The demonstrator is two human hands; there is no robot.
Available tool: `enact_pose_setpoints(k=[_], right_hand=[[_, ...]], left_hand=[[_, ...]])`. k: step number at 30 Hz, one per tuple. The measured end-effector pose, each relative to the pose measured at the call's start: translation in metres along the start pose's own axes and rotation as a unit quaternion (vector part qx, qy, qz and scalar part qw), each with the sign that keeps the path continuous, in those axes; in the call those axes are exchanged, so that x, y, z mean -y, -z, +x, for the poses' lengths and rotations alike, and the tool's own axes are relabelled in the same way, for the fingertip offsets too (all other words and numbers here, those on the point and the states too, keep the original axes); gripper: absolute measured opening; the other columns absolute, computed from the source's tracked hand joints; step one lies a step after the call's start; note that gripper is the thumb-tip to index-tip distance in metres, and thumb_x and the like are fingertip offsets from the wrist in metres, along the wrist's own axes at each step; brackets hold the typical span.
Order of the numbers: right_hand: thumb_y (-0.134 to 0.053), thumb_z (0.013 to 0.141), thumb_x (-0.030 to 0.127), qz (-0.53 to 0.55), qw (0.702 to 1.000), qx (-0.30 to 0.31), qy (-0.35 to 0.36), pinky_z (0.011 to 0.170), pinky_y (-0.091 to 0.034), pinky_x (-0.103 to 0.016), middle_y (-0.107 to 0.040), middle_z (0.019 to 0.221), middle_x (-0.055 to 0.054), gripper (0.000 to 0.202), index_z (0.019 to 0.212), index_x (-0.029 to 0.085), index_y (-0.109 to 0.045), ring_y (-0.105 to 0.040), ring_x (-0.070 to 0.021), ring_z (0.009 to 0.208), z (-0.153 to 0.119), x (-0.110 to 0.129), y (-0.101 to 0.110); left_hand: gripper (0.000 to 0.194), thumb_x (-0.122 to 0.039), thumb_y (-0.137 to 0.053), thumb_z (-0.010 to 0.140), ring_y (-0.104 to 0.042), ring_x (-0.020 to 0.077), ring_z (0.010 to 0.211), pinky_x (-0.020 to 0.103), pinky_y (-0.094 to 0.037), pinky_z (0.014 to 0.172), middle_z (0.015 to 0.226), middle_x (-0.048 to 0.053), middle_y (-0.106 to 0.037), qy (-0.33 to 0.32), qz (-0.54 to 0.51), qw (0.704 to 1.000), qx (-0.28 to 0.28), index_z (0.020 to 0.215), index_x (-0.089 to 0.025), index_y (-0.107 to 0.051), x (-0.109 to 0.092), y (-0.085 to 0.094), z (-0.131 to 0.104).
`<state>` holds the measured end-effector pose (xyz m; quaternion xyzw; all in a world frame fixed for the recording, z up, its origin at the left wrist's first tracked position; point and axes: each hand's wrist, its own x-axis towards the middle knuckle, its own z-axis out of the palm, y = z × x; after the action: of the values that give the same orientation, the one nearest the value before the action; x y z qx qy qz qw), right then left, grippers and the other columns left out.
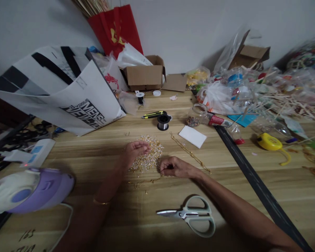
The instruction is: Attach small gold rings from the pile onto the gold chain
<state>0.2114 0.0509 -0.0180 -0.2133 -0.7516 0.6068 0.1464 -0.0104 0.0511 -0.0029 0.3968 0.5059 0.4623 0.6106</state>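
A loose pile of clear and gold beads lies on the wooden table. Over its left side is my left hand, its fingers drawn together; anything between them is too small to name. My right hand is closed in a pinch at the pile's right edge, by the end of a thin gold chain that runs along the front of the pile. What its fingertips grip cannot be made out. Another gold chain lies behind my right hand, near a white card.
Grey-handled scissors lie in front. Behind the beads are a wire spool, a cutter and a bead jar. A purple-white device stands left; a yellow tape measure and plastic clutter lie right.
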Motion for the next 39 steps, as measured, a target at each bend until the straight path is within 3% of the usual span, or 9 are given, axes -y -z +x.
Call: enact_pose_setpoints(k=[4, 9, 13, 17, 22, 28, 39], right_hand=[[-0.055, 0.078, 0.012, -0.008, 1.000, 0.004, 0.000, 0.060, -0.038, -0.020, -0.056, 0.071, 0.000, 0.005, 0.076, 0.011, -0.059, -0.048, -0.0078, 0.062, 0.000, -0.002, 0.000], [-0.055, 0.079, 0.012, -0.010, 1.000, 0.004, 0.005, 0.059, -0.038, -0.019, -0.055, 0.070, 0.001, 0.004, 0.076, 0.012, -0.059, -0.048, -0.0078, 0.062, 0.000, -0.003, 0.000], [-0.055, 0.079, 0.013, -0.015, 1.000, 0.003, 0.006, 0.058, -0.037, -0.019, -0.055, 0.070, 0.001, 0.006, 0.075, 0.012, -0.059, -0.047, -0.0077, 0.061, 0.000, -0.002, 0.000], [-0.056, 0.079, 0.015, -0.011, 1.000, 0.003, 0.000, 0.058, -0.037, -0.019, -0.055, 0.069, 0.001, 0.005, 0.076, 0.012, -0.059, -0.047, -0.0077, 0.060, 0.000, -0.001, 0.000], [-0.056, 0.080, 0.016, 0.017, 1.000, 0.008, -0.009, 0.055, -0.035, -0.018, -0.053, 0.067, 0.002, 0.006, 0.076, 0.011, -0.058, -0.044, -0.0068, 0.058, 0.000, -0.003, 0.001], [-0.056, 0.080, 0.016, 0.018, 1.000, 0.001, -0.013, 0.056, -0.036, -0.018, -0.053, 0.067, 0.002, 0.006, 0.076, 0.011, -0.058, -0.045, -0.0066, 0.058, -0.001, -0.002, 0.000], [-0.056, 0.080, 0.018, 0.024, 1.000, 0.007, -0.013, 0.055, -0.035, -0.018, -0.053, 0.067, 0.002, 0.007, 0.078, 0.012, -0.058, -0.044, -0.0067, 0.058, -0.001, -0.004, 0.000]], left_hand=[[0.034, -0.025, -0.077, 0.058, -0.068, 0.0190, 0.073, 0.031, -0.052, 0.073, 0.079, 0.007, -0.072, -0.021, 0.028, 0.999, 0.011, 0.086, -0.010, -0.065, -0.002, 0.000, -0.003], [0.025, -0.027, -0.073, 0.062, -0.065, 0.0150, 0.062, 0.025, -0.049, 0.059, 0.075, 0.006, -0.073, -0.031, 0.112, 0.993, -0.001, 0.080, -0.012, -0.065, -0.008, -0.004, -0.007], [0.020, -0.027, -0.070, 0.066, -0.066, 0.0165, 0.072, 0.023, -0.047, 0.060, 0.080, 0.007, -0.073, -0.053, 0.154, 0.987, -0.005, 0.080, -0.013, -0.066, -0.011, -0.005, -0.009], [0.021, -0.028, -0.071, 0.064, -0.067, 0.0177, 0.077, 0.025, -0.048, 0.066, 0.078, 0.006, -0.073, -0.058, 0.113, 0.992, -0.013, 0.079, -0.014, -0.065, -0.008, -0.004, -0.008], [0.029, -0.031, -0.074, 0.061, -0.066, 0.0157, 0.060, 0.025, -0.048, 0.057, 0.080, 0.006, -0.073, -0.018, 0.076, 0.997, -0.001, 0.082, -0.014, -0.062, -0.007, -0.006, -0.013], [0.026, -0.032, -0.071, 0.065, -0.067, 0.0197, 0.079, 0.023, -0.046, 0.058, 0.082, 0.008, -0.073, -0.009, 0.129, 0.991, 0.012, 0.082, -0.014, -0.063, -0.007, -0.009, -0.019], [0.028, -0.033, -0.070, 0.067, -0.064, 0.0147, 0.063, 0.027, -0.049, 0.061, 0.076, 0.006, -0.073, 0.004, 0.076, 0.997, 0.033, 0.087, -0.015, -0.062, 0.009, -0.005, -0.020]])
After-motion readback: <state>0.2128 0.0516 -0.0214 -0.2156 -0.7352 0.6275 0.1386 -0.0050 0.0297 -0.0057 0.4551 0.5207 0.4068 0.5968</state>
